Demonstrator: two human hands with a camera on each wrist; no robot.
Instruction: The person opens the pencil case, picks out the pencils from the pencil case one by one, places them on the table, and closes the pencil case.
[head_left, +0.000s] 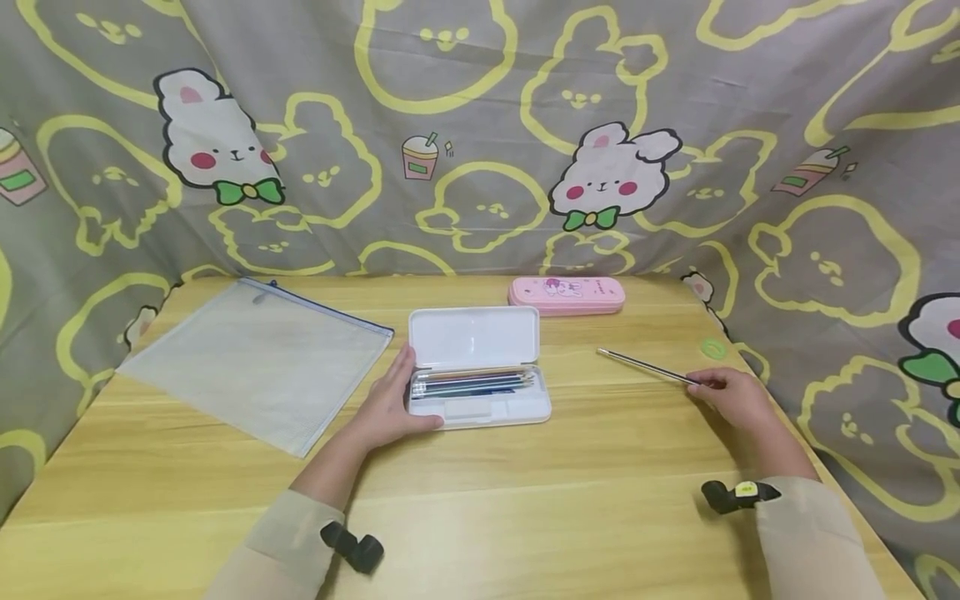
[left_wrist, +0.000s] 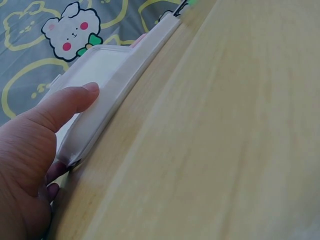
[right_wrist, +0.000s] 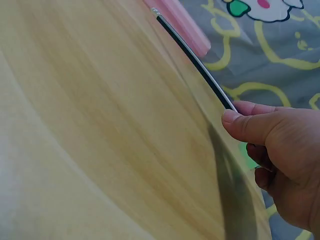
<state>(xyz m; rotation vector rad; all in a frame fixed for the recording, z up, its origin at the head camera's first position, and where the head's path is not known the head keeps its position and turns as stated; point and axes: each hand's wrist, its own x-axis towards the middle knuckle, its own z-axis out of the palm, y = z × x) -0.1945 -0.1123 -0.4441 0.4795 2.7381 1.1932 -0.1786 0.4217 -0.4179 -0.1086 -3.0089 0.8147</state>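
Observation:
An open white pencil case (head_left: 474, 337) lies on the table with its lid raised at the back. Several pencils (head_left: 472, 384) are in its tray, and a whitish eraser-like block (head_left: 467, 408) sits in front of them. My left hand (head_left: 386, 410) grips the case's left end, thumb on the front edge and fingers along the side. To the right, my right hand (head_left: 733, 398) pinches a dark striped pencil (head_left: 645, 365) between thumb and forefinger. In the right wrist view the pencil (right_wrist: 195, 61) slants up and away from the fingertips, its far part over the table.
A clear zip pouch (head_left: 262, 358) with a blue zipper lies flat at the left. Behind the white case sits a pink pencil case (head_left: 566, 297). Near the table's right edge lies a green ring (head_left: 713, 348). Patterned curtains (head_left: 480, 100) hang behind and beside the table.

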